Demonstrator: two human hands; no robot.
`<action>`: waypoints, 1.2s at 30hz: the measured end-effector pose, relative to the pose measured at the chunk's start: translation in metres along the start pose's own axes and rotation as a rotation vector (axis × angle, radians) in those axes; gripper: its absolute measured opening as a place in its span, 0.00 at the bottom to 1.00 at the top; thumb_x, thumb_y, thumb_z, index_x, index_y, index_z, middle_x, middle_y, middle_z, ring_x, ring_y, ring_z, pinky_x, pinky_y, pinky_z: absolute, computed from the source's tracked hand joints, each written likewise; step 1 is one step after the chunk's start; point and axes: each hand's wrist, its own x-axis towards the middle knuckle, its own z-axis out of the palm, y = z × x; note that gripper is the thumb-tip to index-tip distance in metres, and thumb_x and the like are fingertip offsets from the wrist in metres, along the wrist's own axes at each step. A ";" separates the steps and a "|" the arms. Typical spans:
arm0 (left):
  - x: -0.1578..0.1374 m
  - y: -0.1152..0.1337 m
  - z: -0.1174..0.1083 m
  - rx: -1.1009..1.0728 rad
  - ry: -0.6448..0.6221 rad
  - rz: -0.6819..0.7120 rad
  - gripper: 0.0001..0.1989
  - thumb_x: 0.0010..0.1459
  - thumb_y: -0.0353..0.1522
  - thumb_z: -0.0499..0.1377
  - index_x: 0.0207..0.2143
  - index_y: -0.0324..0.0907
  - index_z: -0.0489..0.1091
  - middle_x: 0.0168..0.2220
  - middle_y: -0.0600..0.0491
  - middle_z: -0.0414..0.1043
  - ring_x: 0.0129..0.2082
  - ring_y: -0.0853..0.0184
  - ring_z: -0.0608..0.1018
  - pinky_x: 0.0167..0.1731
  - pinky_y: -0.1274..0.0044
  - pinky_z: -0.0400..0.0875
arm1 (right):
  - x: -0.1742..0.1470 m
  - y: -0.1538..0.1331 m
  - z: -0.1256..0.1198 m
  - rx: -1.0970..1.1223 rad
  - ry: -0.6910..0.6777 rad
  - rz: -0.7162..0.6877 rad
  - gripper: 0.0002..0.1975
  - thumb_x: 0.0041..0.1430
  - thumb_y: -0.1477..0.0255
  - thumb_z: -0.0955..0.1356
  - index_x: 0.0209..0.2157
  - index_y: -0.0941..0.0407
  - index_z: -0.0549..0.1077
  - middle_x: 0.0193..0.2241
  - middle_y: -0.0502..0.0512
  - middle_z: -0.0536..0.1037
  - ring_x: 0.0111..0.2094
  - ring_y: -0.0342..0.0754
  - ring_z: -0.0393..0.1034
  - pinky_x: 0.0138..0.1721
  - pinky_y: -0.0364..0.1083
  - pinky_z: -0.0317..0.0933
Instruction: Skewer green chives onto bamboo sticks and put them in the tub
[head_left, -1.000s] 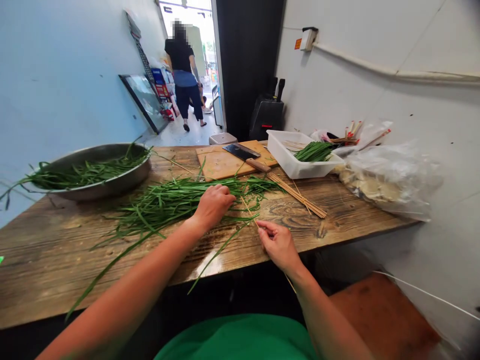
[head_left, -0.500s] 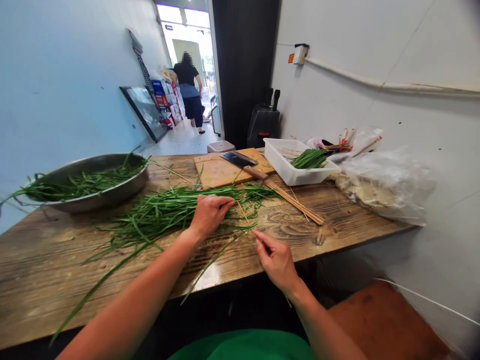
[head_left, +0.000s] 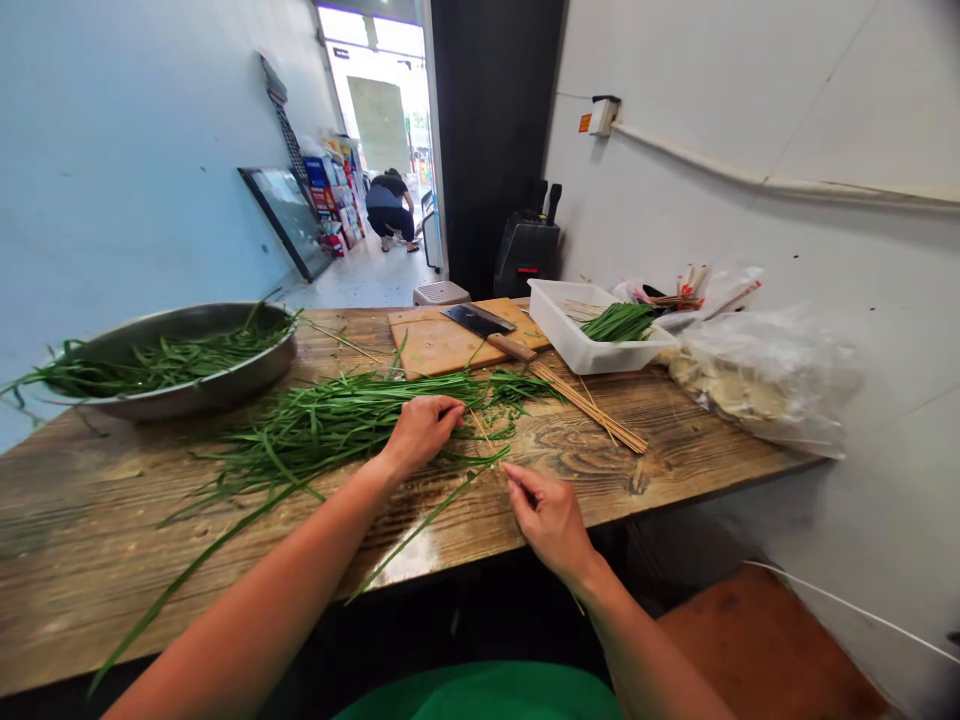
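Note:
My right hand [head_left: 551, 515] is closed in a pinch on a thin bamboo skewer [head_left: 484, 430], near the table's front edge. The skewer points up and away towards my other hand, and its back end sticks out below my right wrist. A long green chive leaf [head_left: 420, 525] meets the skewer just ahead of my right fingertips and trails over the table edge. My left hand [head_left: 424, 430] is closed, its fingertips beside the skewer's far end; what they pinch is too small to tell. Under and behind it spreads a pile of chives [head_left: 330, 425].
A metal bowl [head_left: 202, 400] of chives stands left. Behind the pile, a cleaver [head_left: 480, 320] lies on a cutting board [head_left: 420, 345]. Several skewers [head_left: 592, 408], a white tray [head_left: 600, 358] with chives and a plastic bag [head_left: 757, 375] are right. A person [head_left: 388, 210] crouches by the doorway.
Both hands keep almost the same pose around the skewer, the left shifting slightly. The person in the background has gone from standing bent to crouching.

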 end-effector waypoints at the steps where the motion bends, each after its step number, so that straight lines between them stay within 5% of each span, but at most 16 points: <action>1: 0.000 0.000 0.000 0.004 -0.001 0.002 0.14 0.53 0.36 0.49 0.23 0.42 0.71 0.24 0.56 0.73 0.26 0.70 0.72 0.29 0.80 0.61 | 0.000 0.000 0.000 -0.004 0.001 -0.002 0.16 0.54 0.77 0.61 0.43 0.57 0.72 0.39 0.55 0.76 0.40 0.48 0.71 0.41 0.45 0.65; 16: -0.003 0.002 0.005 0.023 -0.017 0.060 0.13 0.54 0.34 0.50 0.26 0.41 0.73 0.25 0.55 0.74 0.28 0.70 0.74 0.33 0.79 0.62 | 0.001 0.002 0.004 -0.029 0.014 0.002 0.15 0.54 0.76 0.61 0.42 0.56 0.73 0.38 0.54 0.77 0.38 0.47 0.72 0.39 0.44 0.66; 24: -0.013 0.019 0.004 0.079 -0.188 0.380 0.12 0.56 0.34 0.51 0.31 0.44 0.74 0.29 0.54 0.75 0.32 0.70 0.72 0.37 0.77 0.58 | 0.020 0.005 0.010 -0.157 0.031 0.059 0.15 0.54 0.76 0.61 0.42 0.57 0.72 0.35 0.55 0.78 0.34 0.48 0.73 0.35 0.44 0.66; 29: -0.008 0.006 -0.008 0.135 0.006 0.246 0.12 0.54 0.39 0.52 0.34 0.44 0.73 0.35 0.51 0.73 0.38 0.66 0.70 0.39 0.74 0.57 | 0.020 0.007 0.010 -0.177 0.071 0.034 0.15 0.54 0.76 0.60 0.43 0.59 0.72 0.38 0.57 0.77 0.37 0.49 0.72 0.39 0.45 0.66; 36: -0.009 -0.005 -0.011 0.349 -0.133 0.205 0.11 0.48 0.40 0.58 0.32 0.46 0.73 0.32 0.50 0.70 0.38 0.61 0.67 0.36 0.72 0.54 | 0.003 0.006 0.003 -0.211 0.088 -0.023 0.16 0.55 0.75 0.60 0.44 0.57 0.72 0.38 0.57 0.77 0.38 0.49 0.72 0.41 0.46 0.65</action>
